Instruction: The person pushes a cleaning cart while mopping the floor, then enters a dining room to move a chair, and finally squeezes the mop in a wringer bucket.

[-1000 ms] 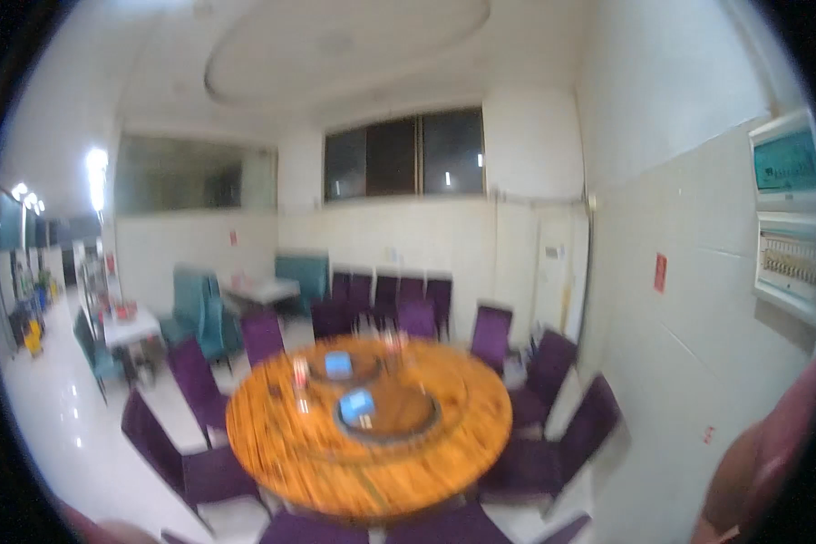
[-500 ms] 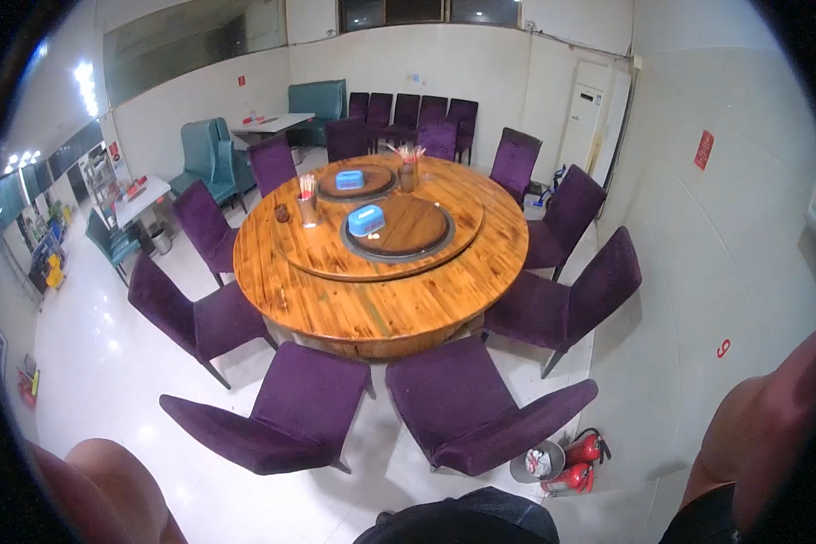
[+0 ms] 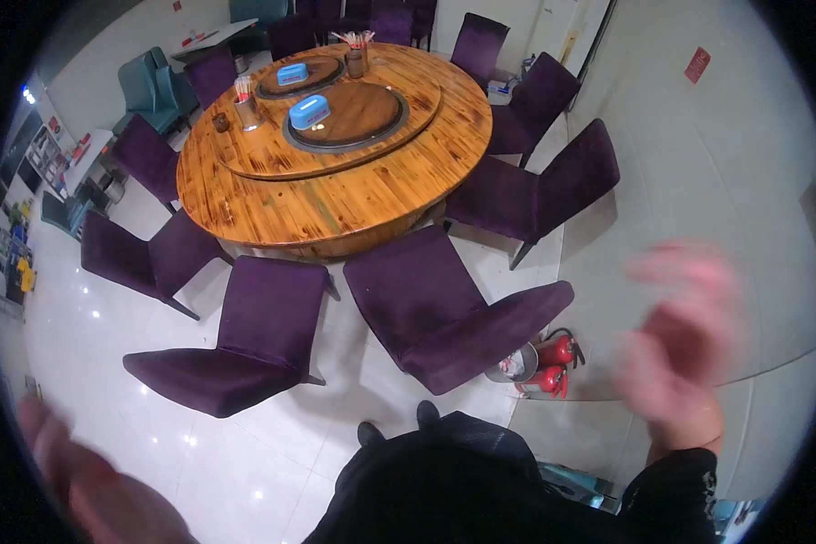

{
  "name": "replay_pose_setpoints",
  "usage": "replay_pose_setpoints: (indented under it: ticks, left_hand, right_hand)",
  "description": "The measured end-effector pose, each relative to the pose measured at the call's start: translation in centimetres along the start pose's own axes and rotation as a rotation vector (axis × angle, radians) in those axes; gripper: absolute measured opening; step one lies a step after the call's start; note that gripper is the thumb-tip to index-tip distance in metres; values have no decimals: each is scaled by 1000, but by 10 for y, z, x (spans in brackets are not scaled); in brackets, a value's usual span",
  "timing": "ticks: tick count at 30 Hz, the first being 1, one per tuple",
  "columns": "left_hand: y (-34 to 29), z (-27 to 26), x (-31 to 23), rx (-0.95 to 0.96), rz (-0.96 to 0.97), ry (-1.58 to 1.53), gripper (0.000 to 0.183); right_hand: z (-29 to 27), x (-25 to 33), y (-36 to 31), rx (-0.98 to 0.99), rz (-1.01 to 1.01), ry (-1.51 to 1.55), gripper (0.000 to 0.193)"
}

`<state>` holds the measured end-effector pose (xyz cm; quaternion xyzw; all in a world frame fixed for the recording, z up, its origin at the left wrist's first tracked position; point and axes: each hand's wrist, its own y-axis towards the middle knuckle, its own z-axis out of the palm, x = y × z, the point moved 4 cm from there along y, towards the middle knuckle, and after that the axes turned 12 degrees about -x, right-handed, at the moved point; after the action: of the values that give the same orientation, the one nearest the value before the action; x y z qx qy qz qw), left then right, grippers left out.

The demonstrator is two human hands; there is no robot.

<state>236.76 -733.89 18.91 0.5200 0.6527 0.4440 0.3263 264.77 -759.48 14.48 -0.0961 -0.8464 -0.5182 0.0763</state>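
My right hand (image 3: 680,335) is raised at the right, in front of the pale wall, blurred by motion. Its fingers curve apart from the thumb, with nothing seen between them. At the lower left rim my left hand (image 3: 100,480) is partly cut off and blurred; its fingers look stretched out and hold nothing visible. Neither hand touches anything. Ahead stands a round wooden table (image 3: 335,213) with a raised turntable (image 3: 272,163) on it. Nearest me are two purple chairs, the left chair (image 3: 272,308) and the right chair (image 3: 417,281), angled apart.
Red fire extinguishers (image 3: 553,363) and a small bin (image 3: 514,364) stand by the right wall. On the table are a blue tissue box (image 3: 308,111), a second blue box (image 3: 292,74) and a straw-filled cup (image 3: 247,111). More purple chairs ring it; green seats (image 3: 150,91) stand far left.
The view has tilted downward, so the table sits higher and my shoes now show. My right hand has come fully into view; my left hand shows at the lower left.
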Motion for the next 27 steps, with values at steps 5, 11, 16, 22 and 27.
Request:
replay_pose_setpoints:
  ticks: [5, 11, 16, 22, 27]
  left_hand:
    - [-175, 128, 138, 211, -639, -26, 30]
    - [-374, 122, 240, 225, -1352, 480, 67]
    - [-457, 146, 266, -262, -2211, -585, 49]
    - [-412, 189, 213, -518, -2202, -386, 42]
    - [-415, 218, 202, -593, -2227, -180, 34]
  right_hand:
    - [109, -93, -206, 579, 281, -70, 57]
    - [160, -97, -281, 785, 43, -158, 64]
    - [176, -101, -281, 764, -73, -68, 60]
    - [190, -115, -258, 737, -56, -23, 57]
    - [181, -122, -263, 664, -96, -4, 59]
